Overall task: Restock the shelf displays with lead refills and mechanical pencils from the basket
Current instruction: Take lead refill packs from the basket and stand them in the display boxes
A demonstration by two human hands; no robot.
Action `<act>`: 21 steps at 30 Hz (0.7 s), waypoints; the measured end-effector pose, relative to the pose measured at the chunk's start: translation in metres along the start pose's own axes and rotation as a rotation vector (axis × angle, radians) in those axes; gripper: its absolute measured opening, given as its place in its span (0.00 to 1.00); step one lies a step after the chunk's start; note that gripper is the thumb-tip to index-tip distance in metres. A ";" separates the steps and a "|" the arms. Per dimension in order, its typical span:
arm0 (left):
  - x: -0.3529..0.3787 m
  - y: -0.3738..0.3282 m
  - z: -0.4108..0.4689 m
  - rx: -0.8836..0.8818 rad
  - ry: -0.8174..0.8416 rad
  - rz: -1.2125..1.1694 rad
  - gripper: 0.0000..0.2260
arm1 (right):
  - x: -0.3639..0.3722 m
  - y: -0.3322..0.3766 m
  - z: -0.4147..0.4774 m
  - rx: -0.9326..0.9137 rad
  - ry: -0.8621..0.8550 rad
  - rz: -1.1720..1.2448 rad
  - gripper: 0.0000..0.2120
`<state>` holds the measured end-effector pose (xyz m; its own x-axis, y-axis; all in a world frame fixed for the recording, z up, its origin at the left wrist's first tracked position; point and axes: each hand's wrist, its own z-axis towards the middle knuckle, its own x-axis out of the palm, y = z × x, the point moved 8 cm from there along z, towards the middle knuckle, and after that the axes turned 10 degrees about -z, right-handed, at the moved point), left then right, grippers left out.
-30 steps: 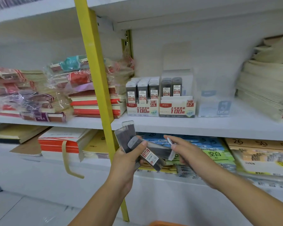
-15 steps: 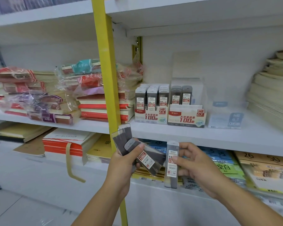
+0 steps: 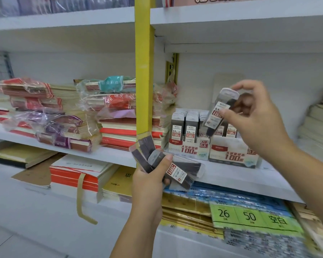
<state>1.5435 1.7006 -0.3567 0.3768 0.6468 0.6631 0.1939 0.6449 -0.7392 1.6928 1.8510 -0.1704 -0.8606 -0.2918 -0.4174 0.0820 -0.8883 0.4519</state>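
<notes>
So the white shelf [image 3: 231,175] is mostly wrapped notebook stacks [image 3: 119,131] on the left of the yellow post [image 3: 144,81]. Right of the post, two cardboard display boxes sit side by side: the 0.5 display box [image 3: 188,149] and just beside it the 0.7 display box [image 3: 231,155]. No basket in view from here.

This looks like the slotting-in step for the refills. The right hand [image 3: 255,118] is up over the displays, fingers [image 3: 239,88] and thumb pinching one lead refill case [image 3: 218,112] by its top end. The case is tilted and hangs in the air above the seam between the two boxes, touching neither as far as I can tell. Its label reads 0.5.

The left hand [image 3: 149,179] is down by the shelf edge, fingers wrapped round a fanned bunch of spare refill cases [image 3: 175,170].

Next move, I'd guess: stand the case upright and drop it into a row of the 0.5 box. Whether there's a free slot I can't tell, since the case covers that corner.
</notes>
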 end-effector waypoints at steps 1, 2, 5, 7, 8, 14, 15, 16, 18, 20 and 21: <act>0.000 0.000 0.002 0.001 -0.007 -0.006 0.12 | 0.004 0.001 0.008 -0.024 0.013 -0.041 0.23; -0.001 0.000 0.005 0.001 -0.014 -0.015 0.13 | 0.009 0.001 0.014 -0.039 0.037 -0.085 0.22; -0.004 0.000 0.011 -0.002 -0.023 -0.043 0.14 | 0.024 -0.010 0.022 -0.047 0.081 -0.185 0.19; -0.004 0.000 0.014 -0.007 -0.016 -0.050 0.14 | 0.031 -0.020 0.024 -0.022 0.115 -0.242 0.19; -0.004 0.000 0.014 -0.011 -0.009 -0.048 0.14 | 0.034 -0.026 0.025 -0.006 0.140 -0.272 0.19; -0.002 0.000 0.012 -0.053 0.032 -0.059 0.20 | 0.057 -0.053 0.020 0.016 0.252 -0.468 0.11; -0.002 -0.001 0.011 -0.057 0.038 -0.063 0.22 | 0.057 -0.054 0.021 0.012 0.223 -0.534 0.09; -0.002 -0.001 0.010 -0.062 0.042 -0.069 0.23 | 0.055 -0.056 0.021 0.025 0.194 -0.586 0.10; -0.002 -0.002 0.008 -0.071 0.054 -0.090 0.25 | 0.050 -0.056 0.019 0.052 0.141 -0.661 0.14; -0.001 -0.003 0.005 -0.083 0.069 -0.110 0.24 | 0.041 -0.046 0.007 0.020 0.057 -0.668 0.16; -0.001 -0.003 0.004 -0.089 0.077 -0.117 0.24 | 0.038 -0.038 -0.003 -0.008 0.025 -0.619 0.15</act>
<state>1.5392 1.6995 -0.3545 0.4149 0.5342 0.7366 0.3185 0.6731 -0.6675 1.6589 1.8729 -0.2061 -0.7377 0.2705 -0.6186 -0.4252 -0.8978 0.1145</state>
